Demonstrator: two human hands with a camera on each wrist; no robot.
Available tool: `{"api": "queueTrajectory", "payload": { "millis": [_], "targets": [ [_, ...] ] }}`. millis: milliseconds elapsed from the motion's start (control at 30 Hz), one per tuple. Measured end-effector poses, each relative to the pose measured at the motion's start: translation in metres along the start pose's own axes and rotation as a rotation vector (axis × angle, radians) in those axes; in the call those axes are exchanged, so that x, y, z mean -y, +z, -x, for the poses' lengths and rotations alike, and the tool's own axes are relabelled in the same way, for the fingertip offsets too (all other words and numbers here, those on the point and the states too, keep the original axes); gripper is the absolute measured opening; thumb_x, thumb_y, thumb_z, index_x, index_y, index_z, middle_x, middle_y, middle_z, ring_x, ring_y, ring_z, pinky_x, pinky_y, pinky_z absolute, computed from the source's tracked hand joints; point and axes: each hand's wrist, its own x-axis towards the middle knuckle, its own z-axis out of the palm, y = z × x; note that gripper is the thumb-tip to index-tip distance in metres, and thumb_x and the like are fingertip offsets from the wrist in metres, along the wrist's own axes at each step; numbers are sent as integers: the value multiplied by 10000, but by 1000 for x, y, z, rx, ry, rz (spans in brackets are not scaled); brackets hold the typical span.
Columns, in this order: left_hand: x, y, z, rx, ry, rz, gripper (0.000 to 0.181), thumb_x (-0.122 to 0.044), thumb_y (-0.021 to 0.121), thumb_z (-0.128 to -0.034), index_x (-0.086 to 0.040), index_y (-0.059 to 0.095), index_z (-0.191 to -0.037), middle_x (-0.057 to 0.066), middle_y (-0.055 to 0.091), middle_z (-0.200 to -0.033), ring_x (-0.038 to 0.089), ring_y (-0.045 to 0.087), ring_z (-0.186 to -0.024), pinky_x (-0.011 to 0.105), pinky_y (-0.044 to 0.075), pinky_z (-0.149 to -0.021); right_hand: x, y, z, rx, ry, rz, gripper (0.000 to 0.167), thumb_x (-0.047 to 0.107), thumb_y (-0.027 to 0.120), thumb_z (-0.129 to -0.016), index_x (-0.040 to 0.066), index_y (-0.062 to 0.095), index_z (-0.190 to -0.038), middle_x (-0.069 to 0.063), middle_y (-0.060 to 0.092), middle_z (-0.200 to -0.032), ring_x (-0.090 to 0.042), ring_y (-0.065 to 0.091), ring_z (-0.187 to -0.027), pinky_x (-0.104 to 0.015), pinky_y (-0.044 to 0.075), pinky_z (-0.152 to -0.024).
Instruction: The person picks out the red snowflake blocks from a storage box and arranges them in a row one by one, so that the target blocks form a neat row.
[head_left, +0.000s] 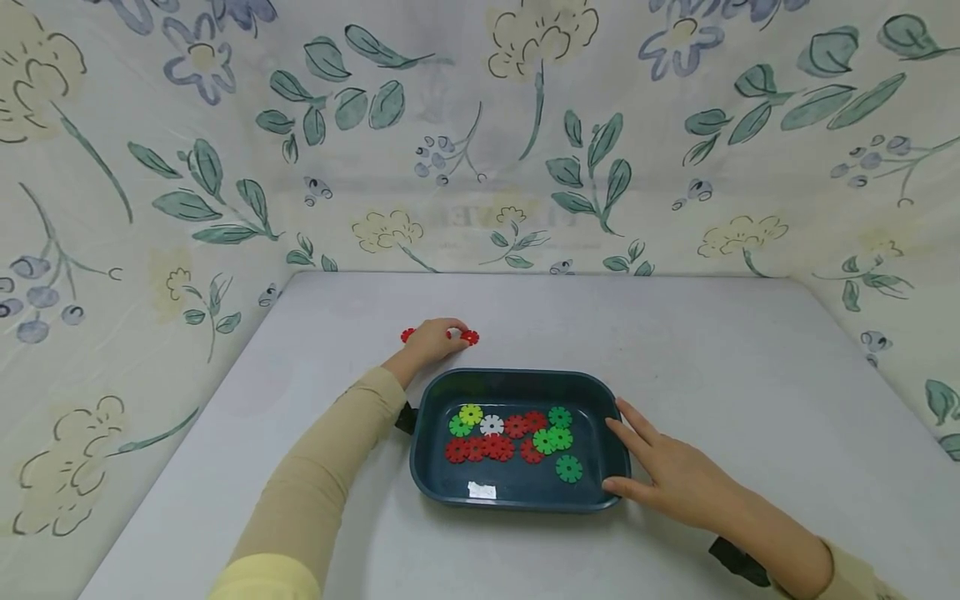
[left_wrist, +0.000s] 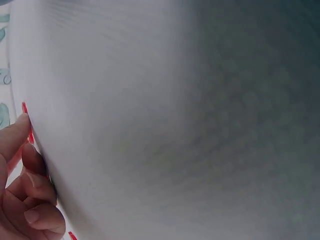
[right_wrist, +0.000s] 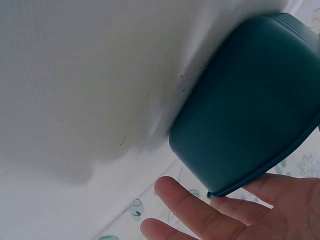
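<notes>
A dark teal rectangular tray point(head_left: 517, 497) stands on the table. Several flower-shaped plastic discs lie in it: red point(head_left: 456, 450), green point(head_left: 568, 468), yellow point(head_left: 471, 414) and white point(head_left: 492, 425). Behind its left part, my left hand point(head_left: 429, 342) pinches a red flower-shaped disc point(head_left: 469, 337) at the table surface with thumb and forefinger. Another red disc point(head_left: 407, 335) shows beside that hand, partly hidden. In the left wrist view, red edges point(left_wrist: 31, 136) show by the fingertips. My right hand point(head_left: 671, 475) rests against the tray's right end, fingers spread and fairly straight, thumb at the rim.
The white table point(head_left: 712, 358) runs back to a flower-patterned cloth point(head_left: 465, 208), which also hangs at both sides. A black strap point(head_left: 738, 560) shows at the right wrist, and a dark piece point(head_left: 406, 418) near the tray's left end.
</notes>
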Motion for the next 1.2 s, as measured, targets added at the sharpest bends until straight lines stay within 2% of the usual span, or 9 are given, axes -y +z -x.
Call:
{"api": "queueTrajectory", "payload": {
  "millis": [167,233,333,467,633,733,867,1033,1200],
  "targets": [
    [-2,-8,0,2,17,64,439,-260,602,-885,-165,500,-1302,128,591,-1068,215,537,-839,312,472,-759,0,-1,0,5,0,-4,820,597,520,-823,27,355,-1389,-158,175,-1506,-345,552,-1088,-482,485,-794],
    [-4,-16,1,-5,29,87,433,-262,592,-893,-165,498,-1304,131,590,-992,216,544,-773,279,464,-671,1,-1,0,9,2,-8,820,592,525,-822,25,354,-1389,-164,176,-1505,-345,554,-1086,-480,487,-789],
    [-8,-34,4,-32,53,125,414,-276,572,-906,-166,501,-1299,123,599,-971,231,546,-757,295,469,-657,2,-1,1,10,-1,-10,813,578,533,-825,17,354,-1387,-170,179,-1503,-346,558,-1077,-478,489,-782],
    [-16,-56,13,-88,97,241,372,-279,558,-915,-165,522,-1267,146,608,-904,251,529,-676,357,482,-665,2,-1,1,0,-2,-5,799,558,542,-831,10,359,-1382,-171,185,-1500,-349,555,-1080,-480,487,-786],
    [-32,-72,32,-128,150,304,359,-293,562,-911,-167,541,-1246,170,609,-881,250,501,-601,261,436,-569,2,-1,1,-11,-4,-4,795,555,543,-832,9,361,-1380,-172,189,-1498,-355,551,-1088,-484,486,-791],
    [-41,-72,43,-122,187,304,345,-279,570,-906,-150,556,-1225,171,609,-861,285,509,-616,247,432,-552,2,-1,1,-10,-3,-4,804,569,533,-830,12,358,-1383,-171,188,-1499,-351,553,-1086,-482,486,-792],
    [-51,-65,56,-94,262,268,306,-247,582,-900,-129,586,-1183,127,610,-783,292,513,-607,252,429,-528,1,0,0,-10,-1,-6,814,584,522,-828,15,353,-1386,-169,182,-1501,-348,557,-1081,-478,488,-787],
    [-60,-51,68,-7,358,237,290,-216,586,-897,-95,599,-1161,112,614,-742,203,480,-527,252,405,-491,2,0,0,-11,4,-6,805,569,535,-830,16,353,-1386,-168,180,-1502,-354,556,-1080,-482,489,-782],
    [-70,-43,76,64,391,218,283,-210,591,-894,-106,602,-1157,57,595,-715,167,477,-532,249,446,-514,2,0,0,-12,5,-6,802,564,537,-831,14,353,-1385,-178,184,-1499,-364,547,-1091,-494,482,-793]
  ]
}}
